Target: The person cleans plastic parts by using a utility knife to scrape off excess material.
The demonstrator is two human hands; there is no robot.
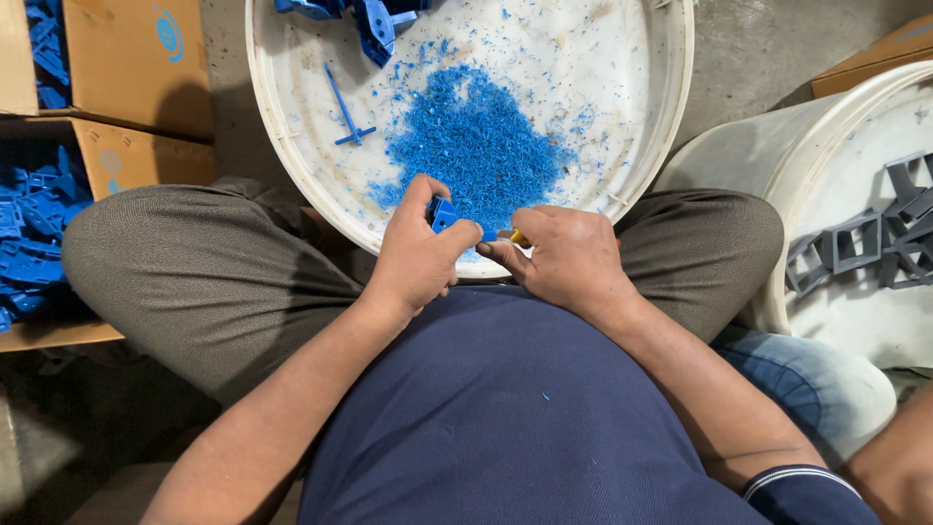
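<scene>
My left hand [416, 255] is clamped on a small blue plastic part [444, 213], held over the near rim of the white tub [292, 146]. My right hand [569, 258] is closed around a yellow-handled tool [518, 236] whose tip meets the part. Blue shavings [476, 136] are heaped in the tub just beyond; a cardboard box of blue parts [39, 209] sits at my left

grey frames [855, 243] (second tub [777, 156])
</scene>
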